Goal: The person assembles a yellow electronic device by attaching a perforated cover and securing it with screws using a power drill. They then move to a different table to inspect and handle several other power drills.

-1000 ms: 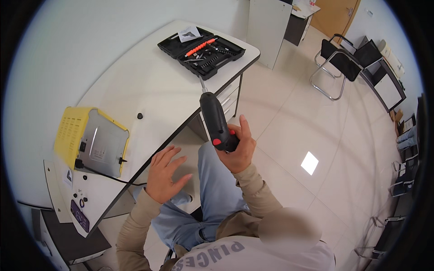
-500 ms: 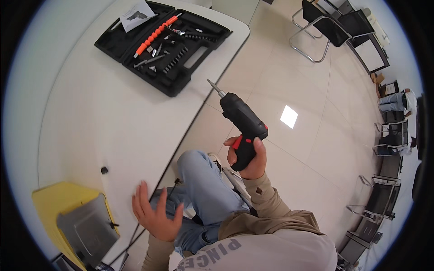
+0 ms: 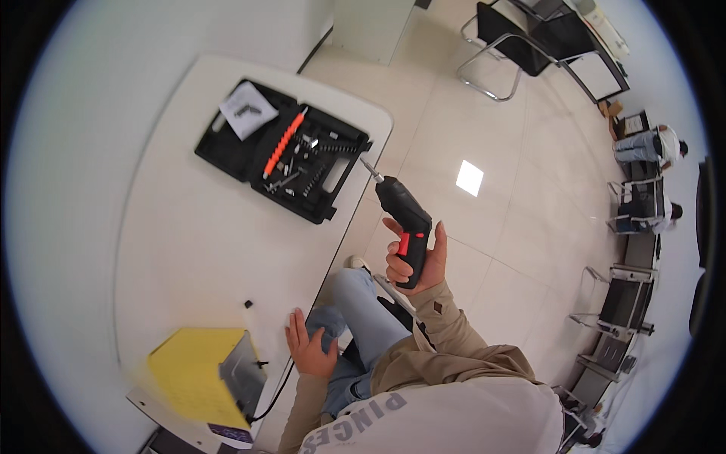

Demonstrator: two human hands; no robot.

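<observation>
Right hand [image 3: 431, 271] grasps the black-and-red, pistol-shaped electric screwdriver [image 3: 404, 206], positioned right of the white, round-cornered table [image 3: 197, 250]. Left hand [image 3: 311, 354], fingers released and extended, is right of the yellow-and-grey box [image 3: 193, 371].

The right grip [image 3: 431, 268] curls while the left grip [image 3: 312, 354] spreads loosely.
</observation>
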